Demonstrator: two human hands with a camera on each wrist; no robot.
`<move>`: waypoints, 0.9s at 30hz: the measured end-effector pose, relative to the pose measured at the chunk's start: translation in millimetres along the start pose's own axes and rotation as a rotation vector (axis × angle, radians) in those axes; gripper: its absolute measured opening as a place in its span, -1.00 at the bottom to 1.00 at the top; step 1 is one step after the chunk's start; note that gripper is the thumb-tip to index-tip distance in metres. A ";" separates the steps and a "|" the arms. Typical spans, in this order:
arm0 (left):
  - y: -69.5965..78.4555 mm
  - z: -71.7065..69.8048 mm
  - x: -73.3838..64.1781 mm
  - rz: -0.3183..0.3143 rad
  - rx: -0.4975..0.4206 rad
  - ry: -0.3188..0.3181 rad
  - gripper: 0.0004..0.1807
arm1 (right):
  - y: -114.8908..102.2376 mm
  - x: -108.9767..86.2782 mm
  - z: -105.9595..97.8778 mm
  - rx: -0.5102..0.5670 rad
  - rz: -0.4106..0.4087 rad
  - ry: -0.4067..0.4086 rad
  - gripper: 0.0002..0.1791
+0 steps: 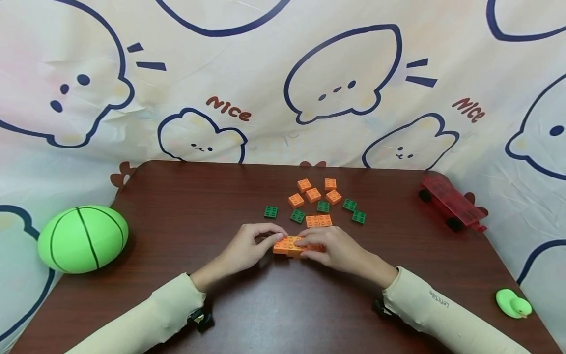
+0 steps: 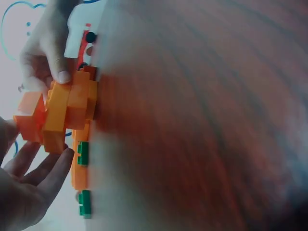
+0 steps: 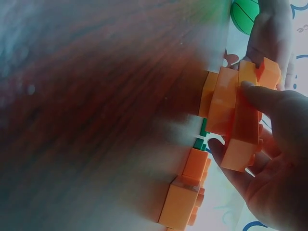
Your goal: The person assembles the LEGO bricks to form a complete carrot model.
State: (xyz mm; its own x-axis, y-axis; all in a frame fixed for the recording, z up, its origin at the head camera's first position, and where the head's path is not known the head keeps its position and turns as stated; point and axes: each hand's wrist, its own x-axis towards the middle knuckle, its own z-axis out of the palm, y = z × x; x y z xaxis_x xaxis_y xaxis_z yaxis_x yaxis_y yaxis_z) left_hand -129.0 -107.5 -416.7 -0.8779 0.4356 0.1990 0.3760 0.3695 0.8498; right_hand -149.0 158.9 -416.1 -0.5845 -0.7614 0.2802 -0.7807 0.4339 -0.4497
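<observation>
Both hands meet at a stack of joined orange building bricks (image 1: 290, 247), low over the near middle of the table. A small orange brick (image 2: 30, 113) sits at the stack's upper left, and my left hand (image 1: 249, 248) pinches it between thumb and fingers. Its other fingers reach behind the stack. With the thumb on the near face and the fingers behind, my right hand (image 1: 339, 250) grips the right part of the stack, hiding some of it in the head view. Just beyond lies a pair of orange bricks (image 1: 318, 221) side by side.
Several loose orange bricks (image 1: 313, 195) and green bricks (image 1: 297, 216) lie scattered past the hands on the dark wooden table (image 1: 199, 196). A green ball (image 1: 84, 239) is at the left, a red toy car (image 1: 453, 201) at the far right, a green toy duck (image 1: 513, 303) at the near right.
</observation>
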 end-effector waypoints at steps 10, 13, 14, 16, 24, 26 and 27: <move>6.3 -2.6 1.0 0.254 0.228 -0.060 -0.78 | 2.6 0.1 1.7 0.007 -0.031 0.019 -0.70; 10.5 -6.5 2.8 0.249 0.266 -0.128 -0.69 | 2.2 0.8 1.1 0.006 -0.036 0.022 -0.71; 12.0 -7.7 3.3 0.245 0.278 -0.148 -0.65 | 1.9 1.1 0.8 0.005 -0.037 0.022 -0.71; 13.8 -9.3 4.2 0.239 0.307 -0.184 -0.57 | 1.4 1.2 -0.2 0.002 -0.034 0.021 -0.71; 15.6 -8.6 5.1 0.270 0.423 -0.204 -0.57 | -0.4 0.7 -1.8 0.000 -0.023 0.004 -0.70; 15.7 -8.1 4.8 0.298 0.458 -0.195 -0.60 | -0.7 0.8 -1.8 -0.001 -0.021 0.003 -0.70; 15.8 -7.6 4.7 0.315 0.477 -0.190 -0.61 | -0.8 0.7 -1.7 -0.001 -0.020 0.003 -0.70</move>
State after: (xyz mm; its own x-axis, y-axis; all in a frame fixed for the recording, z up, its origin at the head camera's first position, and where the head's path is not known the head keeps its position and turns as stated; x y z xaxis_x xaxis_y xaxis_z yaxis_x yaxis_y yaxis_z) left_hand -129.4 -105.9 -398.5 -0.6511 0.7064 0.2776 0.7392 0.5072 0.4430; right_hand -149.2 158.8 -414.1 -0.5692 -0.7687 0.2918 -0.7927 0.4187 -0.4431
